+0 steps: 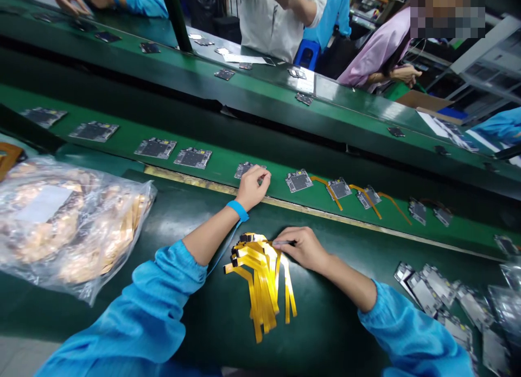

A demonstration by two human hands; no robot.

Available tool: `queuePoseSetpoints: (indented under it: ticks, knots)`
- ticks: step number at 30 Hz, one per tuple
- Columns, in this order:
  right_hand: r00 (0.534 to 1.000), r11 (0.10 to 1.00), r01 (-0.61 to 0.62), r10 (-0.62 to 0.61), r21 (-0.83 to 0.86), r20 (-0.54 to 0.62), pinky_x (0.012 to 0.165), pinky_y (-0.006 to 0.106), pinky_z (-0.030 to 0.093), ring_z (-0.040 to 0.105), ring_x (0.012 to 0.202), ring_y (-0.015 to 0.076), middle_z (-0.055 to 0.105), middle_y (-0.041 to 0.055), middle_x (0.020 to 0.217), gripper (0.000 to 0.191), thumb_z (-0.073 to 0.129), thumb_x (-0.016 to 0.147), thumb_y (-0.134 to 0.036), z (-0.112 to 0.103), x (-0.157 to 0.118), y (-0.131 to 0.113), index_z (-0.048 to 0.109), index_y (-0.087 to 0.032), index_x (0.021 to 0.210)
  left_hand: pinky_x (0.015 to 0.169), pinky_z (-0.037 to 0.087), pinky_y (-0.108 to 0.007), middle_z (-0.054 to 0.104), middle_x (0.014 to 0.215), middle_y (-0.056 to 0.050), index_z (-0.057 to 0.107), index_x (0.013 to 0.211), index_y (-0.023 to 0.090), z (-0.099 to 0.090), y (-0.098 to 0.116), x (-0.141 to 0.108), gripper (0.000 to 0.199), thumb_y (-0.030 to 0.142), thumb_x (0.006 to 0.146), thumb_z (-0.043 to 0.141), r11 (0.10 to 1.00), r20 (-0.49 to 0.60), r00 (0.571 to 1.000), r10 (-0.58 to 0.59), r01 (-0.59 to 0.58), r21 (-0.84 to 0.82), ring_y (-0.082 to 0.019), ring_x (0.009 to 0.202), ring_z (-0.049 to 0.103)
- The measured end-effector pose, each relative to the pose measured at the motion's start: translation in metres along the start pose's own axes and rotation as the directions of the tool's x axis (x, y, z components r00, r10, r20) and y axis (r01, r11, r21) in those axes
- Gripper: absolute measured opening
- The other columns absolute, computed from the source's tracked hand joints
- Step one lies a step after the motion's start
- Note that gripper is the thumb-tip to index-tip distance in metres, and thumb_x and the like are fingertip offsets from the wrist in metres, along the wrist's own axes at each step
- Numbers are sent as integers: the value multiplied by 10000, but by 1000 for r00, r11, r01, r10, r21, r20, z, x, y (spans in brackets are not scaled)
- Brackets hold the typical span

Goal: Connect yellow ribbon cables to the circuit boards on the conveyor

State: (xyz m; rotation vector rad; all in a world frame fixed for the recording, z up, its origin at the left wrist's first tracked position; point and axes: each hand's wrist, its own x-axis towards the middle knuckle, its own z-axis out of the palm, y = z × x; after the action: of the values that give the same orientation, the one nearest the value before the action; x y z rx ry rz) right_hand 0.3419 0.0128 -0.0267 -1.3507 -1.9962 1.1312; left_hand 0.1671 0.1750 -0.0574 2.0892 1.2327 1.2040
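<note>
The right hand point(306, 249) grasps a slim black tool point(290, 243) at golden ribbon cables point(264, 279). The left hand point(253, 188) curls at a grey circuit board point(241, 170), its grip unclear.

2 hands point(253, 187) point(303, 249) forward; left farther out, wrists apart, fingers bent.

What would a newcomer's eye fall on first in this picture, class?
Probably the bright yellow ribbon strips, heaped on the green worktop between the person's forearms. Next, perhaps, the large clear bag of coppery pieces at the left. Beyond the hands, circuit boards lie in a row along a green strip.
</note>
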Motion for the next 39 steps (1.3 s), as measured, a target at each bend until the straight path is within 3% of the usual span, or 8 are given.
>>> queuePoseSetpoints:
  ticks: [4,9,14,21,25,32,39]
  knots:
    - [993,994,-49,59,98,-101,717,294,540,723,779,195,782,52,858,267,683,926,-456,-2,3,11,789,-229,833,746,484,-308,590,782,-32,621,773,195,-11,-16,9,222,239,948,491,996,7,999,-48,48,81,-173,746,565]
    - [962,966,-117,168,233,-215,754,329,571,724,826,214,789,75,935,387,732,833,-539,-21,27,29,763,-185,986,767,497,-366,569,748,-54,596,659,214,-12,-24,27,172,231,829,613,952,248,964,-95,15,307,-238,808,584]
    - [938,980,-133,173,150,-299,656,294,488,654,700,191,713,33,753,386,635,877,-537,-43,58,46,709,-163,823,749,511,-401,619,809,-98,629,661,210,-5,-5,41,154,280,794,663,862,369,902,-225,8,507,-300,883,626]
    - [913,982,-180,145,-57,-382,611,273,383,597,660,175,675,13,700,293,596,888,-417,-53,99,59,720,-167,796,823,516,-377,691,968,-133,729,843,184,-1,19,49,150,282,832,617,801,432,840,-329,6,599,-309,1017,651]
    - [886,959,-262,196,-105,-420,644,265,398,638,736,184,735,29,786,202,626,884,-323,-53,120,53,762,-174,872,802,505,-366,670,881,-115,695,769,181,-5,13,44,131,198,841,586,852,456,853,-254,-26,522,-276,927,645]
    - [834,863,-466,356,-192,-422,664,263,428,672,788,203,772,32,851,189,658,905,-353,-55,130,40,802,-231,897,875,503,-397,618,950,-95,675,856,178,-8,-14,16,132,139,847,549,939,376,923,78,-195,283,-263,954,567]
    - [822,824,-516,400,-234,-406,683,263,444,674,794,199,773,26,849,204,655,902,-378,-60,126,42,816,-255,922,890,502,-412,595,995,-96,675,929,175,-1,-16,9,159,128,857,542,936,365,917,159,-258,240,-264,972,536]
